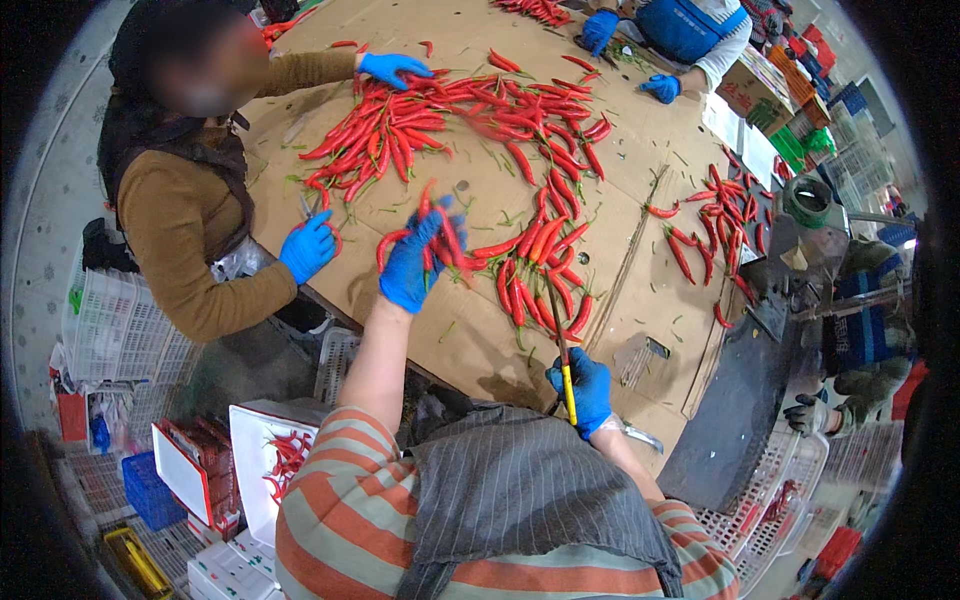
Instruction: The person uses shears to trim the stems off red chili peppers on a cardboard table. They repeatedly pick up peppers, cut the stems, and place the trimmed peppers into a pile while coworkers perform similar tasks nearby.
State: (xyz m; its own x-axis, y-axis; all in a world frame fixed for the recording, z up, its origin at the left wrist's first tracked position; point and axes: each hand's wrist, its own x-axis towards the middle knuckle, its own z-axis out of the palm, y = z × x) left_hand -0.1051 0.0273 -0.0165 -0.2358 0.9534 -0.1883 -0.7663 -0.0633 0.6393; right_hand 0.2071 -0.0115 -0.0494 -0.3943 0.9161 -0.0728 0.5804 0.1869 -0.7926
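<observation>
My left hand [412, 262], in a blue glove, is closed around a few red chili peppers [448, 238] above the cardboard-covered table [480, 360]. The fingers and peppers are blurred. My right hand [586, 390], also gloved in blue, grips a slim tool with a yellow handle [568, 394] and a dark, narrow metal end that points away from me over the peppers; its exact kind is unclear. Loose red chili peppers [517, 296] with green stems lie between my hands. Beyond them spreads a larger pile of chili peppers [390, 120]. Cut green stems are scattered about.
A co-worker at the left has gloved hands [307, 247] at the pile and near scissors. Another person's gloved hands [661, 88] are across the table. More peppers [724, 214] lie at the right, beside a metal machine [814, 217]. A white box [251, 465] stands below left.
</observation>
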